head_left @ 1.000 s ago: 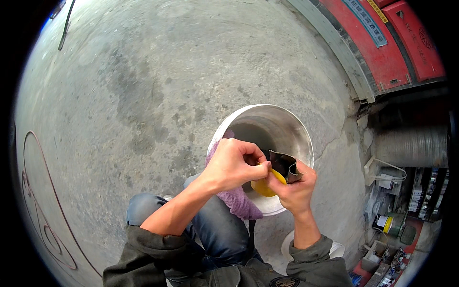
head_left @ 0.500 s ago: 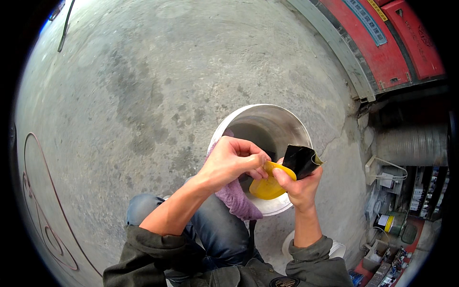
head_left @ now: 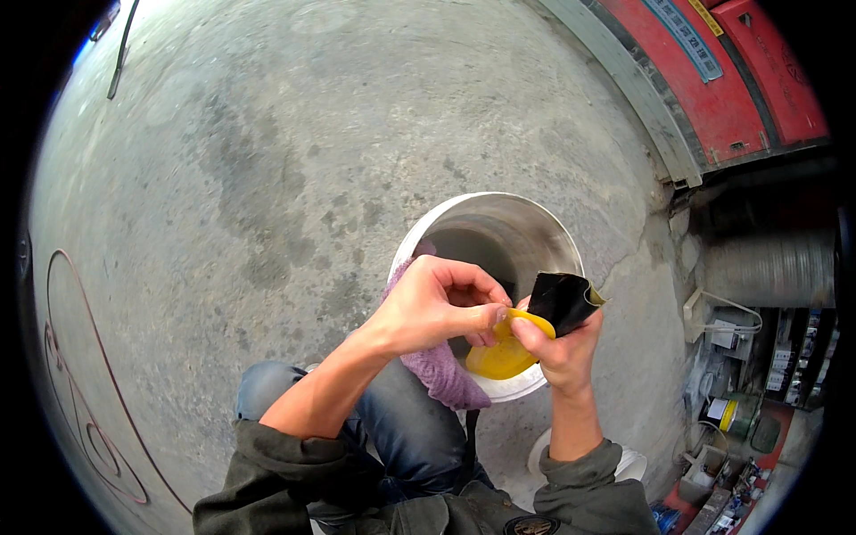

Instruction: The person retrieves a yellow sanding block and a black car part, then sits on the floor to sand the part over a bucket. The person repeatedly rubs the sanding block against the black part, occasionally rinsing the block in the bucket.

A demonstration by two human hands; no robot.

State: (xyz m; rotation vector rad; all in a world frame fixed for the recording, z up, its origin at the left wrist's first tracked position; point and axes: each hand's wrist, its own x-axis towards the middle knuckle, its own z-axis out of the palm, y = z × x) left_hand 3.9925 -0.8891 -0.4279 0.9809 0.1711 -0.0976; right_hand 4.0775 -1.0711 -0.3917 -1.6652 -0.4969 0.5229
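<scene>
My left hand (head_left: 432,303) has its fingertips pinched on the edge of a flat, yellow, oval pad (head_left: 495,355). In my right hand (head_left: 566,352) are that pad, under the thumb, and a curled black sheet (head_left: 560,299) standing up behind it. Both hands are over the mouth of a white bucket (head_left: 533,212) with a dull metallic-looking inside and a dark bottom, largely hidden by the hands. A purple cloth (head_left: 446,379) hangs over the bucket's left side, between it and my knee.
My jeans-clad knees (head_left: 401,419) are below. A looped hose (head_left: 102,392) lies on the concrete floor (head_left: 267,178) at left. Red machinery (head_left: 731,107) runs along the upper right; cluttered containers and tools (head_left: 713,481) sit at lower right, near another white bucket (head_left: 629,464).
The black sheet has shifted right and turned, showing more of its flat face. The yellow pad has moved slightly and shows more. My left fingers have moved slightly right along it.
</scene>
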